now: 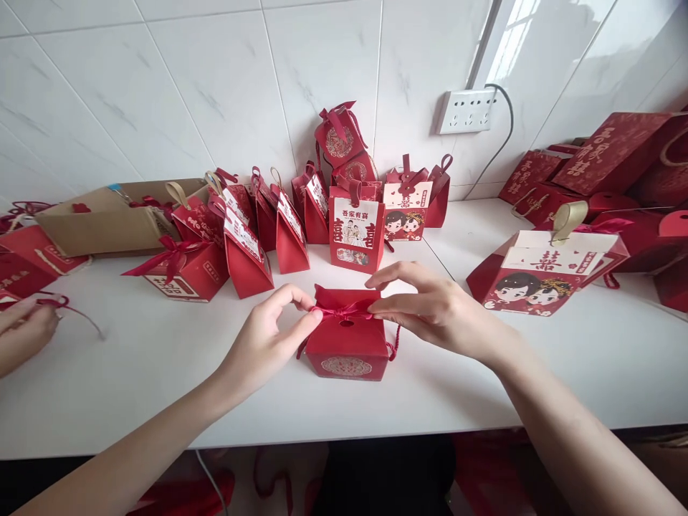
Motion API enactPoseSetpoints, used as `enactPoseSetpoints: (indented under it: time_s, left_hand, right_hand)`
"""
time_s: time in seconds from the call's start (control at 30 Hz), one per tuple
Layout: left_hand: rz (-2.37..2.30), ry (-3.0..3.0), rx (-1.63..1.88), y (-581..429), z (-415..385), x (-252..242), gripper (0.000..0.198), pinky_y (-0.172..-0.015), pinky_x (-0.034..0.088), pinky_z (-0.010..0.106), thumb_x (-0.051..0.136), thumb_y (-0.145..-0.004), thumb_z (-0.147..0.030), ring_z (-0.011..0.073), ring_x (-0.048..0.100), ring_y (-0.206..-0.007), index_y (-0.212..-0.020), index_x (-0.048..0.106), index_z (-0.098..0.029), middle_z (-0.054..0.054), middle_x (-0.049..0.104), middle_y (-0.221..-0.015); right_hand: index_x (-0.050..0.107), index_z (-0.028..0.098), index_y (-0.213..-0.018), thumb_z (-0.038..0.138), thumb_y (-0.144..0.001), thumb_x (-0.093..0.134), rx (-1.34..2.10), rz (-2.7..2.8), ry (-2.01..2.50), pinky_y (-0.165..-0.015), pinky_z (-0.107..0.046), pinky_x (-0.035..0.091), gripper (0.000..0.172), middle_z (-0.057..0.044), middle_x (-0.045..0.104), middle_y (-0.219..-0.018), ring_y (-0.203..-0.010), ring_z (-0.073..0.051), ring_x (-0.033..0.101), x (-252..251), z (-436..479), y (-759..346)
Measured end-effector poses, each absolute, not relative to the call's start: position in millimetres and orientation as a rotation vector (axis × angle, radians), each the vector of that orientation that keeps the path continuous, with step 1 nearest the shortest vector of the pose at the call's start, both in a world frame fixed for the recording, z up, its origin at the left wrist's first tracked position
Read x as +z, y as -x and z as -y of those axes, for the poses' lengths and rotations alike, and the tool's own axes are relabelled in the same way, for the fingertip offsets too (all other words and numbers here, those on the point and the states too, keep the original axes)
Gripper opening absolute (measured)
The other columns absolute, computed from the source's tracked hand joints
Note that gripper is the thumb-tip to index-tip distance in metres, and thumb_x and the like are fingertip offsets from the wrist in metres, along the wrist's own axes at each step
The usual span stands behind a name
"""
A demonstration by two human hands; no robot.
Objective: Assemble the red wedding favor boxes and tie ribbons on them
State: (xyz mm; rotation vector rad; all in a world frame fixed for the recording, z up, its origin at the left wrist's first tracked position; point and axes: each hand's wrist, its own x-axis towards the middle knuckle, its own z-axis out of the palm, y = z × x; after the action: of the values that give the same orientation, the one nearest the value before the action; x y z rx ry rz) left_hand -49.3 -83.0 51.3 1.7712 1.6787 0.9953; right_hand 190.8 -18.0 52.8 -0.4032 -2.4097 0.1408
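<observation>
A red gift box with a gold round emblem on its front stands on the white table, near the front edge. Across its top runs a red ribbon with a knot in the middle, just above a small round hole. My left hand pinches the ribbon's left side between thumb and forefinger. On the other side, my right hand holds the ribbon's right part between its fingertips. Twisted red cord hangs at both sides of the box.
Several red boxes stand in a row behind, with a cardboard tray at the left. A larger box and piled boxes are at the right. Another person's hand holds thin ribbon at the far left.
</observation>
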Motion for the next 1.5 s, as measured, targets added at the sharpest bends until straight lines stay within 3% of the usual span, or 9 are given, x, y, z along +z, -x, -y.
enactPoseSetpoints:
  time_s: [0.23, 0.37, 0.47, 0.6, 0.77, 0.97, 1.33, 1.5]
  left_hand:
    - [-1.633, -1.594, 1.056, 52, 94, 37, 0.020, -0.057, 0.035, 0.022, 0.054, -0.080, -0.039, 0.0100, 0.043, -0.063, -0.074, 0.050, -0.020, -0.003, 0.047, -0.070]
    - [-1.539, -1.450, 1.016, 47, 99, 35, 0.020, -0.048, 0.027, 0.021, 0.051, -0.079, -0.037, 0.0087, 0.031, -0.052, -0.070, 0.043, -0.021, -0.006, 0.034, -0.057]
    - [-1.483, -1.417, 1.050, 40, 99, 38, 0.028, -0.048, 0.026, 0.021, 0.048, -0.080, -0.038, 0.0084, 0.030, -0.052, -0.063, 0.036, -0.020, -0.005, 0.032, -0.056]
    - [-1.514, -1.374, 1.071, 30, 98, 37, 0.035, -0.047, 0.026, 0.020, 0.050, -0.083, -0.043, 0.0079, 0.030, -0.052, -0.062, 0.034, -0.019, -0.005, 0.030, -0.058]
    - [-1.501, -1.313, 1.117, 24, 106, 32, 0.039, -0.047, 0.027, 0.020, 0.051, -0.084, -0.046, 0.0079, 0.031, -0.052, -0.062, 0.034, -0.019, -0.005, 0.030, -0.058]
    - [-1.451, -1.294, 1.112, 22, 132, 33, 0.039, -0.051, 0.031, 0.019, 0.051, -0.085, -0.047, 0.0085, 0.033, -0.056, -0.063, 0.037, -0.019, -0.004, 0.034, -0.061]
    - [-1.433, -1.085, 1.135, 24, 171, 22, 0.041, -0.051, 0.030, 0.022, 0.054, -0.081, -0.052, 0.0098, 0.033, -0.056, -0.063, 0.038, -0.019, -0.003, 0.034, -0.061]
    - [-1.395, -1.169, 1.085, 27, 176, 26, 0.040, -0.045, 0.024, 0.022, 0.052, -0.083, -0.050, 0.0083, 0.023, -0.050, -0.062, 0.036, -0.020, -0.005, 0.026, -0.057]
  right_hand:
    - [0.069, 0.017, -0.098, 0.008, -0.090, 0.053, -0.057, 2.378, 0.472, -0.080, -0.034, 0.049, 0.019, -0.011, 0.062, -0.100, -0.093, -0.020, 0.058, 42, 36, -204]
    - [0.066, 0.018, -0.092, 0.023, -0.092, 0.053, -0.015, 2.288, 0.611, -0.077, -0.033, 0.048, 0.013, -0.009, 0.062, -0.096, -0.085, -0.018, 0.059, 42, 49, -200]
    - [0.058, 0.018, -0.075, 0.039, -0.096, 0.041, 0.232, 2.147, 0.960, -0.057, -0.026, 0.044, 0.035, -0.005, 0.057, -0.074, -0.062, -0.014, 0.053, 45, 61, -191]
    - [0.037, 0.020, -0.056, 0.054, -0.096, 0.027, 0.693, 2.090, 1.258, -0.043, -0.023, 0.028, 0.054, 0.003, 0.036, -0.048, -0.044, -0.010, 0.030, 46, 74, -176]
    - [0.031, 0.020, -0.054, 0.057, -0.089, 0.045, 0.837, 2.005, 1.331, -0.041, -0.023, 0.022, 0.052, 0.004, 0.033, -0.047, -0.045, -0.009, 0.025, 38, 82, -167]
    - [0.045, 0.020, -0.068, 0.049, -0.089, 0.050, 0.963, 1.937, 1.260, -0.047, -0.021, 0.031, 0.036, 0.003, 0.046, -0.058, -0.051, -0.010, 0.038, 41, 105, -168]
    - [0.042, 0.018, -0.063, 0.049, -0.086, 0.058, 1.597, 1.589, 0.991, -0.046, -0.022, 0.021, 0.041, 0.005, 0.033, -0.057, -0.051, -0.007, 0.026, 29, 135, -179]
    - [0.041, 0.018, -0.063, 0.047, -0.083, 0.063, 1.741, 1.397, 0.885, -0.047, -0.022, 0.019, 0.041, 0.006, 0.031, -0.057, -0.050, -0.006, 0.022, 18, 135, -182]
